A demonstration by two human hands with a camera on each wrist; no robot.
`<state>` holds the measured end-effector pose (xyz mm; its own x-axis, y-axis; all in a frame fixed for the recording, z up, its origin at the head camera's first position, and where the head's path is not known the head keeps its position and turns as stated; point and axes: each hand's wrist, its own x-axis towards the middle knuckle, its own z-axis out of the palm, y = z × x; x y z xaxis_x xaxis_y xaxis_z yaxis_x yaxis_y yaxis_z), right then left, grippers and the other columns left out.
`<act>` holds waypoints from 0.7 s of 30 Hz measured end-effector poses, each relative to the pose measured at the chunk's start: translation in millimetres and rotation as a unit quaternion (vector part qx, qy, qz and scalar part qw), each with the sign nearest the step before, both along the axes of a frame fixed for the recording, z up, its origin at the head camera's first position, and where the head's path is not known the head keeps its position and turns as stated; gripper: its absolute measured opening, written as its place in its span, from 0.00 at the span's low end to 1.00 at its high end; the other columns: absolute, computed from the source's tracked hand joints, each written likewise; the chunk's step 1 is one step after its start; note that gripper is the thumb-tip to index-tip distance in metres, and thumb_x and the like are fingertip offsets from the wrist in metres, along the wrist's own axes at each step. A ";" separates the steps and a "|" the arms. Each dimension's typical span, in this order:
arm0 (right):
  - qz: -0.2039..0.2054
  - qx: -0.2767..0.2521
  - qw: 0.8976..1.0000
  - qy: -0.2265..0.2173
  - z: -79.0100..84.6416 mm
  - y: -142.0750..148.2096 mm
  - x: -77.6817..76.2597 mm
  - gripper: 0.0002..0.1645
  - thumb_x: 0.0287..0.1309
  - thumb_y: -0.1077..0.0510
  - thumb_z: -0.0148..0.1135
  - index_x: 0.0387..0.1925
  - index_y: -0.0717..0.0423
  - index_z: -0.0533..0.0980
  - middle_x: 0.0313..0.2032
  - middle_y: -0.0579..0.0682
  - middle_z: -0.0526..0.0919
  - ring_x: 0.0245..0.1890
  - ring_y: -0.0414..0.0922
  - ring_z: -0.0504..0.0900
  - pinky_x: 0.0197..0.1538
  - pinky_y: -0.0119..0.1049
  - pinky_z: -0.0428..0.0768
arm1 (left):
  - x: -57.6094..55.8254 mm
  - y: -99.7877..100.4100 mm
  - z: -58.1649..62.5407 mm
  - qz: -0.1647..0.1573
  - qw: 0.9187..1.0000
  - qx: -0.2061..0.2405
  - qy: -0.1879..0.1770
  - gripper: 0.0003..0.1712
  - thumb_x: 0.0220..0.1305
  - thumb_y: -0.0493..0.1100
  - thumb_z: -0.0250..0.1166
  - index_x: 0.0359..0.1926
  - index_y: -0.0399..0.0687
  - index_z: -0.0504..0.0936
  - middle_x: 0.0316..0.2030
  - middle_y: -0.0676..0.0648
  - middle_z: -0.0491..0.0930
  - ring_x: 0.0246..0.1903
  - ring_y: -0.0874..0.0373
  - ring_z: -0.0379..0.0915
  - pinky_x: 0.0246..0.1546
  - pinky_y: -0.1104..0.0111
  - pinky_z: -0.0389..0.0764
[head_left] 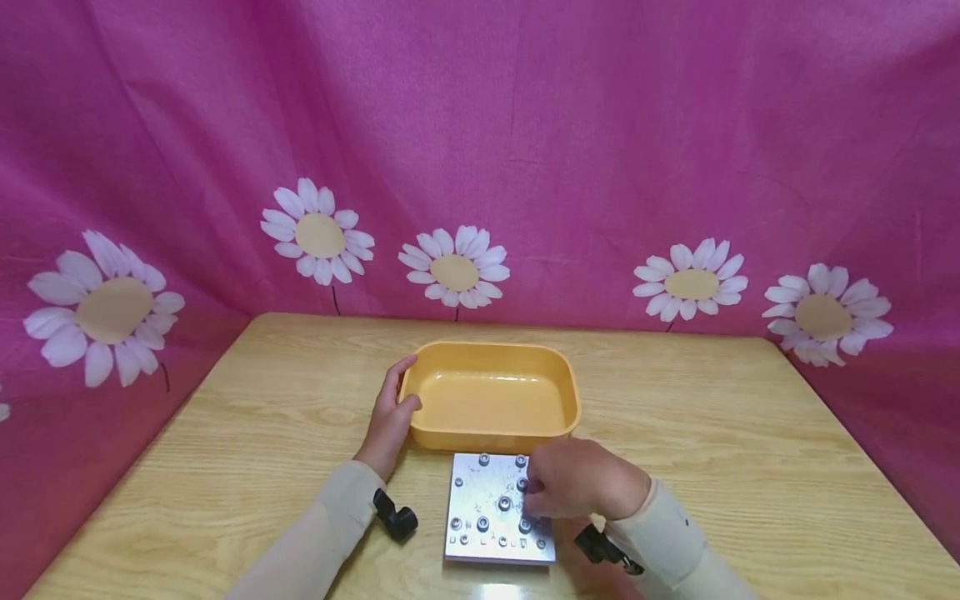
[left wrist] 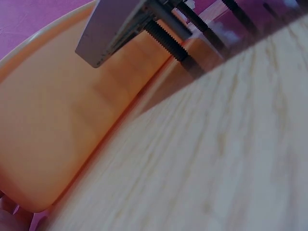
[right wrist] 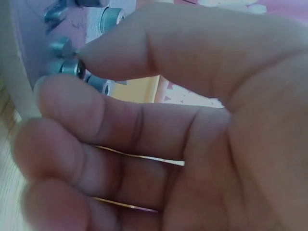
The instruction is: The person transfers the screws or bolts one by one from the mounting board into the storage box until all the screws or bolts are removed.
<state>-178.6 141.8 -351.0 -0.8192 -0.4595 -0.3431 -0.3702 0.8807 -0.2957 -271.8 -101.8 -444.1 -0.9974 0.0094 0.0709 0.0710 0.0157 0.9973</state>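
My left hand (head_left: 387, 422) grips the left side of a yellow plastic tub (head_left: 487, 441), its thumb over the rim. A metal plate (head_left: 477, 496) sits in front of the tub, with several socket-head screws (head_left: 505, 503) set in it. Seen from the left wrist, threaded shanks (left wrist: 166, 40) stick out beneath the plate, which is raised above the table. At the plate's right edge, my right hand (head_left: 583, 479) pinches a small socket-head screw (right wrist: 72, 68) between thumb and index finger. The other fingers are curled beside it. In the head view this hand hides part of the plate.
The wooden table (head_left: 712, 442) extends to both sides of the tub and plate. A pink cloth (head_left: 570, 167) with printed daisies hangs behind the table and along its sides. Black wrist mounts (head_left: 395, 515) are strapped over both pale sleeves.
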 end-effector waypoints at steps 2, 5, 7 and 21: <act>0.001 -0.001 1.000 0.003 0.2 -0.1 0.3 0.13 0.54 0.50 0.67 0.18 0.45 0.77 0.13 0.42 0.69 0.14 0.39 0.65 0.20 0.32 0.61 | -0.4 -0.2 0.0 0.000 1.000 -0.001 -0.001 0.38 0.57 0.32 0.49 0.68 0.60 0.61 0.71 0.54 0.56 0.68 0.55 0.55 0.67 0.58 0.59; -0.003 0.002 1.000 0.011 0.5 -0.5 0.6 0.14 0.53 0.49 0.67 0.17 0.46 0.76 0.13 0.42 0.68 0.15 0.39 0.65 0.20 0.32 0.61 | -0.3 0.1 0.8 0.000 1.000 -0.001 0.000 0.38 0.56 0.32 0.49 0.69 0.60 0.61 0.71 0.54 0.55 0.68 0.55 0.55 0.67 0.58 0.59; -0.004 0.007 1.000 0.019 0.8 -1.5 1.1 0.14 0.52 0.49 0.68 0.16 0.46 0.76 0.13 0.42 0.69 0.15 0.39 0.66 0.20 0.32 0.61 | 0.0 0.4 1.5 0.001 1.000 -0.001 0.002 0.38 0.56 0.32 0.49 0.69 0.60 0.61 0.71 0.54 0.55 0.67 0.54 0.55 0.66 0.58 0.60; -0.010 0.025 0.996 0.082 6.7 -6.6 10.6 0.18 0.47 0.53 0.69 0.10 0.46 0.71 0.10 0.42 0.62 0.11 0.39 0.60 0.18 0.31 0.58 | 8.9 0.8 12.5 -0.012 1.000 -0.005 -0.015 0.38 0.58 0.31 0.48 0.70 0.57 0.59 0.72 0.52 0.53 0.69 0.53 0.53 0.66 0.58 0.60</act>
<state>-168.1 135.2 -344.4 -0.8754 -0.4273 -0.2259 -0.3914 0.9009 -0.1876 -262.8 -101.0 -431.6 -0.9986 0.0346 0.0403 0.0411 0.0242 0.9989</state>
